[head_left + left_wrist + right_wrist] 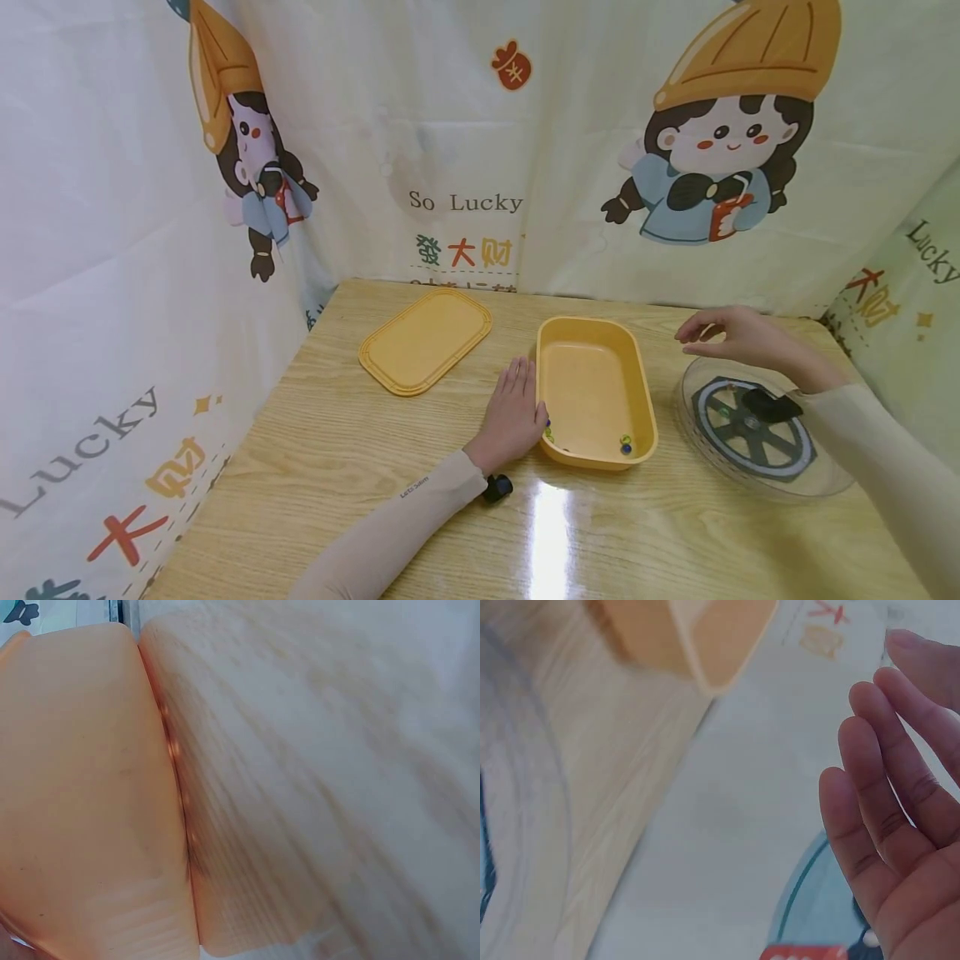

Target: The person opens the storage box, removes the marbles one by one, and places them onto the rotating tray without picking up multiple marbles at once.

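An orange-yellow plastic bin (592,383), open at the top, stands on the table with a few small shiny marbles (626,447) at its near corners. My left hand (512,417) lies against the bin's left side, its fingers straight. In the left wrist view the bin's outer wall (82,795) fills the left part, and only a sliver of the hand shows. My right hand (738,337) is raised over the far side of a clear round container (825,483), fingers loosely bent and nothing between them. Inside that container is a dark spoked wheel shape (752,423).
A flat orange-yellow lid (426,340) lies on the wooden table (315,467), left of the bin. Printed cloth (465,125) hangs behind the table and along both sides. The clear container sits to the right of the bin, under my right forearm.
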`<state>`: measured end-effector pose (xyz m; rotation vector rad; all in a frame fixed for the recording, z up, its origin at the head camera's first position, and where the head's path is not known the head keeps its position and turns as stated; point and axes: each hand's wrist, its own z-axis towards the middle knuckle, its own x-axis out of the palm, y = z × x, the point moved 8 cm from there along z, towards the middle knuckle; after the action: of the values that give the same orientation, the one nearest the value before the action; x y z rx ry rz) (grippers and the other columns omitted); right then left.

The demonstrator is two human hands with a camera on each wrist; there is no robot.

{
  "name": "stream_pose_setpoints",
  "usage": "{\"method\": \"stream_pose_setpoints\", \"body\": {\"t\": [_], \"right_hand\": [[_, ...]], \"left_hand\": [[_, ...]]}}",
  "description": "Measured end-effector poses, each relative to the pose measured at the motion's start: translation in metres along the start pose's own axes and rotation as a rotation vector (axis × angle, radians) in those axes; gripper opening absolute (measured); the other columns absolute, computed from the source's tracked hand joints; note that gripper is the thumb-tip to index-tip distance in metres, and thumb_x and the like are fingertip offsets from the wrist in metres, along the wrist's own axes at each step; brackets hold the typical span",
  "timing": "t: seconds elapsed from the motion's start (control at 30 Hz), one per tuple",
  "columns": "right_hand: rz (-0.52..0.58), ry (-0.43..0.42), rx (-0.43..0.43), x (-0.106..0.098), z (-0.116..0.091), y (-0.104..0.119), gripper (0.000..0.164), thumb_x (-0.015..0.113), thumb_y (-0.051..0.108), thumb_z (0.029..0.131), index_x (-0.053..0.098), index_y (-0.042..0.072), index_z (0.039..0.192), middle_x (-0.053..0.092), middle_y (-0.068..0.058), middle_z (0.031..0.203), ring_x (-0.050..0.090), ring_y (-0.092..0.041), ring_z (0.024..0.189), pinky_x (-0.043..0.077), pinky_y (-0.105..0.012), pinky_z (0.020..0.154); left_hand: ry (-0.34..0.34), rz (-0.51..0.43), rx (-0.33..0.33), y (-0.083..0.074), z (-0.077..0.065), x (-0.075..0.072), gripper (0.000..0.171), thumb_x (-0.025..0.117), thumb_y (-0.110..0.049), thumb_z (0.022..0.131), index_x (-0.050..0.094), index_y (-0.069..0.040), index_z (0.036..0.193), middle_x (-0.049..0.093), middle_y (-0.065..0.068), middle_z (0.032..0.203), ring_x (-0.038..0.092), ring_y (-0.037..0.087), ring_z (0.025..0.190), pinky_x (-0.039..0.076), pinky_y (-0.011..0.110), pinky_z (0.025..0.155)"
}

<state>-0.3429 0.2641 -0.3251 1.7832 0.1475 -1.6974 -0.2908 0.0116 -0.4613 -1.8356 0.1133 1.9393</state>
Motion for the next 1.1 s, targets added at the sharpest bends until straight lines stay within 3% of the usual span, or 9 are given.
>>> {"method": "stream_pose_setpoints", "body": {"t": [0.27, 0.5, 0.73, 1.1], "right_hand": [[0.035, 0.058, -0.018, 0.016, 0.020, 0.028, 0.013, 0.072, 0.018, 0.082, 0.071, 0.015, 0.095, 0.069, 0.002, 0.094, 0.062, -0.015, 0.088, 0.053, -0.031, 0.079], [0.103, 0.094, -0.141, 0.035, 0.036, 0.052, 0.014, 0.074, 0.011, 0.079, 0.072, 0.015, 0.093, 0.071, 0.002, 0.092, 0.062, -0.011, 0.084, 0.055, -0.030, 0.078], [0.195, 0.186, -0.201, 0.059, 0.046, 0.070, 0.014, 0.073, 0.017, 0.080, 0.071, 0.013, 0.094, 0.071, -0.001, 0.094, 0.064, -0.015, 0.086, 0.055, -0.036, 0.080], [0.346, 0.281, -0.356, 0.096, 0.061, 0.091, 0.014, 0.071, 0.009, 0.082, 0.070, 0.004, 0.096, 0.070, -0.016, 0.092, 0.065, -0.010, 0.083, 0.056, -0.038, 0.077]], "left_hand": [[0.008, -0.023, 0.001, 0.000, -0.001, -0.001, 0.061, 0.033, -0.028, 0.100, 0.013, 0.003, 0.149, 0.015, 0.021, 0.156, 0.010, 0.031, 0.147, 0.013, 0.042, 0.119], [0.016, -0.025, 0.001, 0.000, -0.001, -0.001, 0.062, 0.033, -0.028, 0.100, 0.012, 0.004, 0.149, 0.014, 0.021, 0.156, 0.007, 0.030, 0.147, 0.013, 0.042, 0.119], [0.018, -0.025, -0.004, 0.001, 0.000, 0.000, 0.062, 0.033, -0.028, 0.100, 0.012, 0.004, 0.149, 0.013, 0.021, 0.156, 0.006, 0.030, 0.147, 0.012, 0.042, 0.119], [0.017, -0.016, -0.007, 0.001, 0.000, 0.000, 0.062, 0.033, -0.029, 0.100, 0.014, 0.004, 0.149, 0.013, 0.021, 0.156, 0.007, 0.030, 0.147, 0.012, 0.042, 0.119]]}}
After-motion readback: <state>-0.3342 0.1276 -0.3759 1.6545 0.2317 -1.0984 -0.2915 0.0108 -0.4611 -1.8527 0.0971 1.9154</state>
